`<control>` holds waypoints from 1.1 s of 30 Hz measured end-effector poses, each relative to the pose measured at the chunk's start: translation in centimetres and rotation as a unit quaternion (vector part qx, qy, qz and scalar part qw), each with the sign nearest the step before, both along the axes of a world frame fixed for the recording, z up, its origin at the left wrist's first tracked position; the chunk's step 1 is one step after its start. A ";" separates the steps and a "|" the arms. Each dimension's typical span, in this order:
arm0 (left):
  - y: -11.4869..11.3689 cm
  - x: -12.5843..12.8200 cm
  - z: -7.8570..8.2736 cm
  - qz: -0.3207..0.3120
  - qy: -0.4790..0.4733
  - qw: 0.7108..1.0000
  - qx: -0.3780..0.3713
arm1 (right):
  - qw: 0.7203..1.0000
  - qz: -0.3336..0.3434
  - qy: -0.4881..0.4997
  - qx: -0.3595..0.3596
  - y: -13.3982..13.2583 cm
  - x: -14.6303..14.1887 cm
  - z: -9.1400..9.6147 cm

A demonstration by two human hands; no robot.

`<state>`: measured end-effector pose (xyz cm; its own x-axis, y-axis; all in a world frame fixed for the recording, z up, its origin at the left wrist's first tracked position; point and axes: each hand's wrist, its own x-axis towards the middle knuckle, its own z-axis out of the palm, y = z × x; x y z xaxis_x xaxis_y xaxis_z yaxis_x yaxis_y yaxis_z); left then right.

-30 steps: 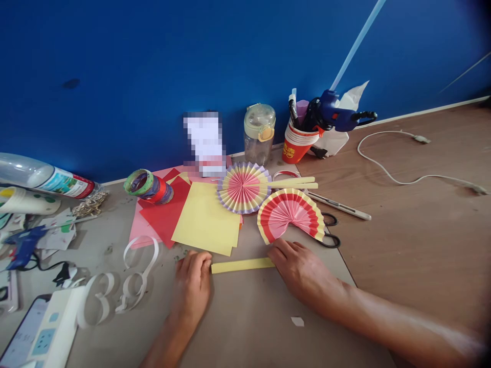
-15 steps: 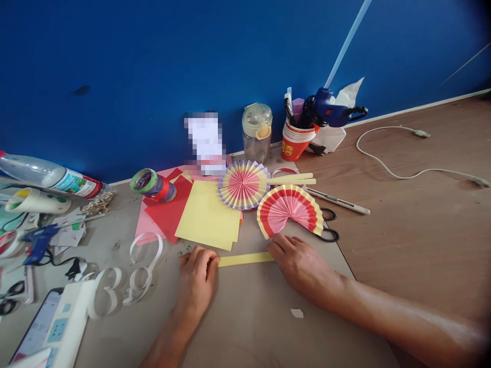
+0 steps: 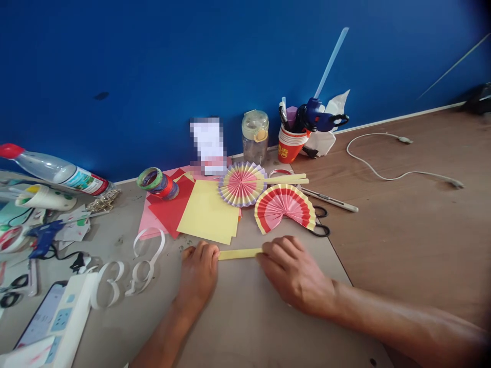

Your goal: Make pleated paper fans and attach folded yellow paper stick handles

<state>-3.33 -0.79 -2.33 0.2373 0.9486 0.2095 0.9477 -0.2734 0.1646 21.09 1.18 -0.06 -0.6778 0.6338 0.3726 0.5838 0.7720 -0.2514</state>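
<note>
A narrow yellow paper strip (image 3: 240,254) stretches between my hands, low over the grey board. My left hand (image 3: 199,268) is closed, pinching its left end between thumb and fingers. My right hand (image 3: 293,273) is closed on the other end, its fingertips partly hidden behind the knuckles. Just beyond the right hand lies a folded half-round paper fan (image 3: 284,207) in pink, red and yellow. A full round fan (image 3: 242,185) with two pale sticks (image 3: 287,179) lies behind it. Yellow paper sheets (image 3: 209,212) lie farther off, in front of the left hand.
Black-handled scissors (image 3: 322,231) and a slim cutter (image 3: 330,199) lie right of the fans. At the back stand a clear bottle (image 3: 255,138) and a red paper cup (image 3: 290,145) of tools. A power strip (image 3: 69,317), white paper curls (image 3: 148,266) and a blue glue gun (image 3: 44,237) crowd the left.
My right hand has shifted left along the strip, so less of it shows between the hands. The left hand keeps its pinch. The camera view has turned slightly.
</note>
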 end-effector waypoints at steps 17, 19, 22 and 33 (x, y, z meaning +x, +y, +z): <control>0.1 -0.2 -0.4 -0.021 0.035 0.999 0.025 | 0.965 0.141 -0.108 -0.194 -2.0 -0.7 -1.2; 0.1 -0.2 -0.4 -0.022 0.035 0.999 0.026 | 0.962 0.136 -0.109 -0.209 -2.1 -0.1 -1.1; 0.1 -0.3 -0.4 -0.023 0.033 0.999 0.022 | 0.961 0.128 -0.116 -0.216 -2.1 1.1 -0.9; 0.0 -0.6 -0.7 -0.012 0.017 1.000 0.005 | 0.984 0.066 -0.010 -0.164 -0.2 5.5 0.2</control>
